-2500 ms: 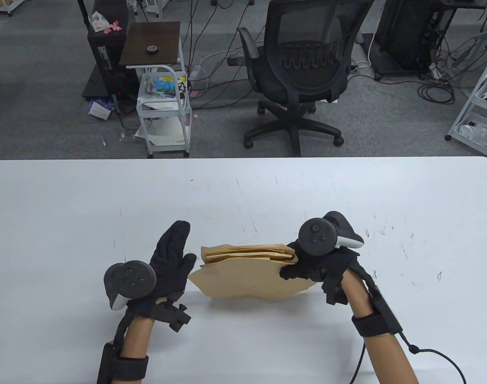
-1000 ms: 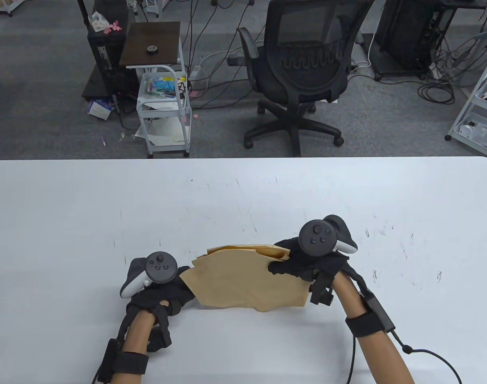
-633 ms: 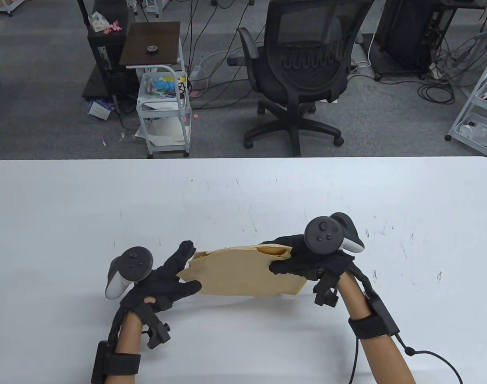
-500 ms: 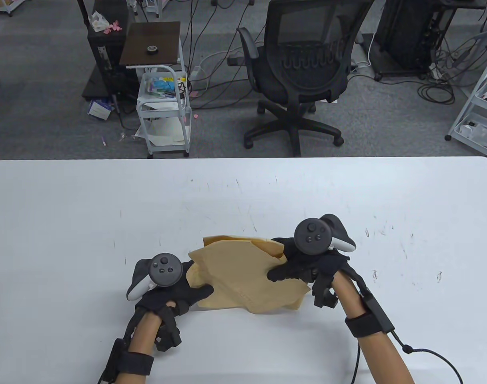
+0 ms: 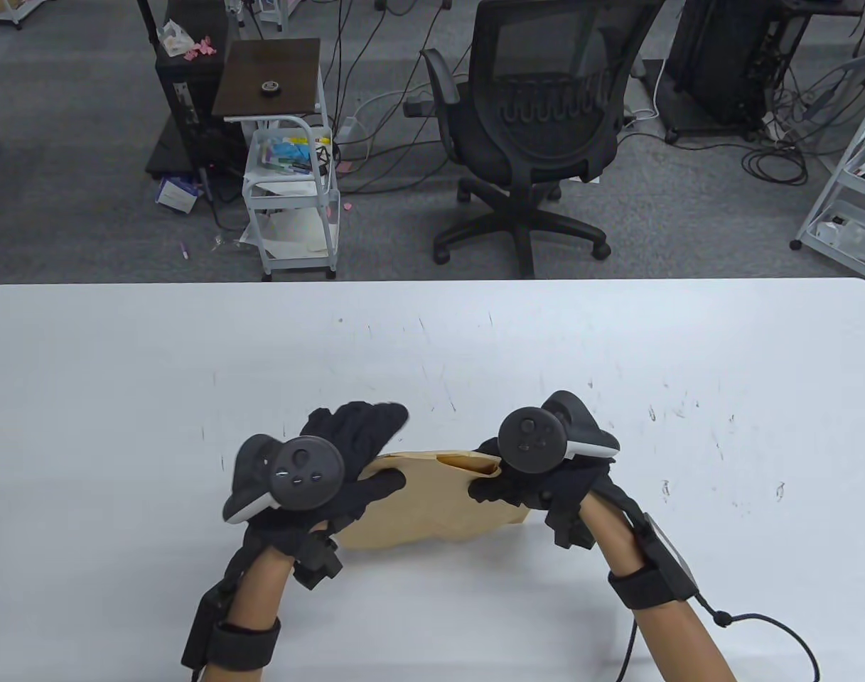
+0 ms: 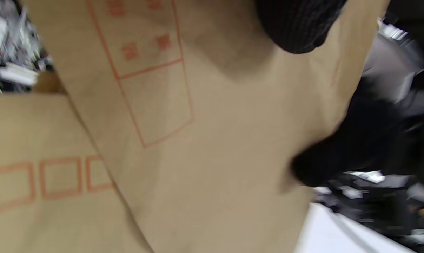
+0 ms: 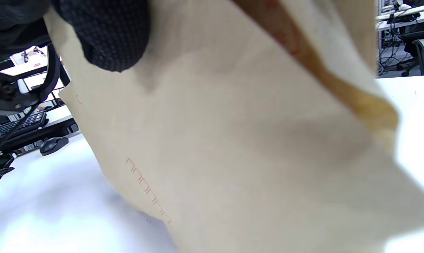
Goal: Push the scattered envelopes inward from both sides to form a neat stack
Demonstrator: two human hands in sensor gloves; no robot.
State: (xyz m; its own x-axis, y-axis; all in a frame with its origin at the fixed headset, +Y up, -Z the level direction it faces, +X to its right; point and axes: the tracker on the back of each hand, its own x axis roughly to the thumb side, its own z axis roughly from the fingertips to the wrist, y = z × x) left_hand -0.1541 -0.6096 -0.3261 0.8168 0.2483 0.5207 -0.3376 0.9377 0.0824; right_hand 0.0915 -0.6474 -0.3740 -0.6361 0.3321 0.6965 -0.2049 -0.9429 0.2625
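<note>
A bundle of brown envelopes (image 5: 432, 501) stands on its lower edge on the white table (image 5: 119, 398), near the front middle. My left hand (image 5: 364, 455) grips its left end, thumb on the near face and fingers over the top behind it. My right hand (image 5: 507, 483) grips the right end, thumb on the near face. In the left wrist view the envelopes (image 6: 198, 140) fill the frame, with red printed boxes and my thumb at the top. In the right wrist view the envelopes (image 7: 233, 140) lean over the table under my thumb.
Beyond the table's far edge stand a black office chair (image 5: 539, 121) and a small white cart (image 5: 293, 192) on grey carpet. A white rack (image 5: 848, 192) stands at the far right. Cables lie on the floor.
My left hand went from flat beside the bundle to gripping its left end over the top. Both hands moved inward, and the fanned envelopes drew into a narrower bundle.
</note>
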